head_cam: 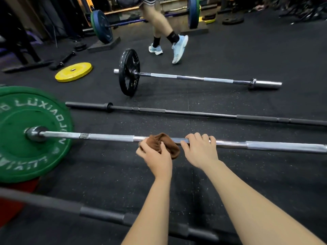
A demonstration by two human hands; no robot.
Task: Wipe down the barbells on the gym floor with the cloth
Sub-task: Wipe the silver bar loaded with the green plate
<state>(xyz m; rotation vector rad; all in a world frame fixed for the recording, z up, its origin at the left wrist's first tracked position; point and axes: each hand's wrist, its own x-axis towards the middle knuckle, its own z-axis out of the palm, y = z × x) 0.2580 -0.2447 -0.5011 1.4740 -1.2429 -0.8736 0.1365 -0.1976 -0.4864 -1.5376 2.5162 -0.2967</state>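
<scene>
- Five barbells, four loose or loaded plate colours, one cloth and two hands are in view.
- Nearest, at 7 o'clock, a dark bar [100, 215] crosses the frame, blurred.
- At centre, the left hand [155, 160] grips the bunched brown cloth [169, 144] against a chrome bar [109, 137].
- The right hand [200, 151], just beside the cloth at its 3 o'clock, curls its fingers over the same bar.
- That bar carries a green plate [26, 156] at 9 o'clock.
- Beyond lies a bare black bar [194, 114].
- Farther, a second chrome bar [194, 78] bears one black plate [128, 71]; a yellow plate [73, 71] lies flat at 10 o'clock.
- At 12 o'clock stands a passer-by [159, 20] in pale blue shoes, one heel lifted.
- Behind, a fifth bar [123, 23] with blue plates [103, 27] rests on blocks.
</scene>
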